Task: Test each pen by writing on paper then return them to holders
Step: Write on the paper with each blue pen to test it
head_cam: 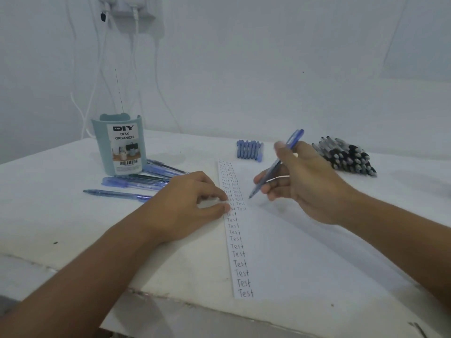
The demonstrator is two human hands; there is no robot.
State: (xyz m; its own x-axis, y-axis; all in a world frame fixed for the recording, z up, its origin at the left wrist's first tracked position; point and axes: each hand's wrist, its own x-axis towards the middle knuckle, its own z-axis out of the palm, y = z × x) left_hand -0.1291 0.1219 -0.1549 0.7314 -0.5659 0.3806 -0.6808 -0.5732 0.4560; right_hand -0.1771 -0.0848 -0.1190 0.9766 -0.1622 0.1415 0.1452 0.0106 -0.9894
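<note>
A white sheet of paper [292, 240] lies on the table with columns of the word "Test" down its left side. My right hand [302, 181] grips a blue pen [275, 164], its tip just above the paper beside the written words. My left hand [188, 201] rests on the paper's left edge, fingertips pressing it down. A teal desk organizer [119, 145] stands upright at the back left. Several blue pens [136, 181] lie loose on the table in front of it.
A row of blue pens [250, 150] lies behind the paper. A heap of black-capped pens [346, 154] sits at the back right. White cables [97, 76] hang down the wall behind the organizer. The table's front edge [170, 296] is close to me.
</note>
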